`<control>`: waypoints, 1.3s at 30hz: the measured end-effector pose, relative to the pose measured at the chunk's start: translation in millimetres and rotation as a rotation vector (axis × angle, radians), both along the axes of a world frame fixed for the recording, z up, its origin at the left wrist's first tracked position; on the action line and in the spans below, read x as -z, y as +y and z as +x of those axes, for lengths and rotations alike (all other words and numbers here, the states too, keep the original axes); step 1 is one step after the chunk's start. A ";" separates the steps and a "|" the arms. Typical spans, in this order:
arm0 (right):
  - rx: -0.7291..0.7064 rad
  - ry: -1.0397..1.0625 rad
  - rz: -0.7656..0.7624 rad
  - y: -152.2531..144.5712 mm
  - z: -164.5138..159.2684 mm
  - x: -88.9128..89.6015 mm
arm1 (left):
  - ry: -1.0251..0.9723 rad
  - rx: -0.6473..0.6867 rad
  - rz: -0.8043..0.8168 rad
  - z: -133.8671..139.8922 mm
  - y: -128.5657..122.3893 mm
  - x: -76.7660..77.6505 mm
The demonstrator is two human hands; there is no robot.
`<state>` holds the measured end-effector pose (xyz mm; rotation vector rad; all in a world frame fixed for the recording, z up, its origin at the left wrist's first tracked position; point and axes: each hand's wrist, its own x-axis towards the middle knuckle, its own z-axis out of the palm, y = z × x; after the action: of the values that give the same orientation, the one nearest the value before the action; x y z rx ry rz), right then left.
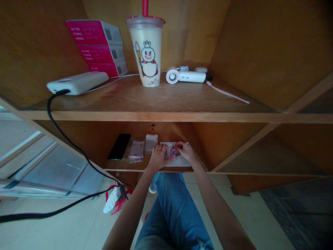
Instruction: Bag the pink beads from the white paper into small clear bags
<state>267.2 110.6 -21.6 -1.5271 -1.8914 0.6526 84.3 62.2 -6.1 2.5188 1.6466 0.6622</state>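
On the lower shelf lies a white sheet or flat plastic bag (179,161) with a small cluster of pink-and-white bead-like pieces (173,151) on it. My left hand (159,158) rests at its left side, fingers stretched out and thumb apart, pointing toward the pieces. My right hand (185,150) is at the right of the cluster, its fingertips pinched together; whatever is between them is too small to name. Left of my hands are a clear plastic bag (136,149) with pink bits at its lower end and another small clear bag (151,143).
A black phone (119,147) lies at the shelf's left. Above, the upper shelf holds a lidded drink cup (149,52), pink boxes (97,52), a white power bank (78,82) and a small handheld fan (188,76). A black cable (78,147) hangs down at left.
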 end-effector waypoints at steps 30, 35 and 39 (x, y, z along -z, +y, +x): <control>0.118 -0.186 0.145 -30.6 -16.6 -15.6 | -0.073 -0.024 -0.007 -1.6 1.5 -0.9; 0.117 -0.200 0.154 -29.4 -17.0 -14.6 | -0.077 -0.024 -0.015 -1.7 0.9 -1.5; 0.129 -0.160 0.157 -30.6 -16.7 -17.1 | -0.074 -0.017 -0.002 -2.3 1.1 -1.7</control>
<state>250.5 80.0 -4.6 -1.6230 -1.8913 0.3244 82.0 63.4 -4.4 2.4494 1.6455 0.7455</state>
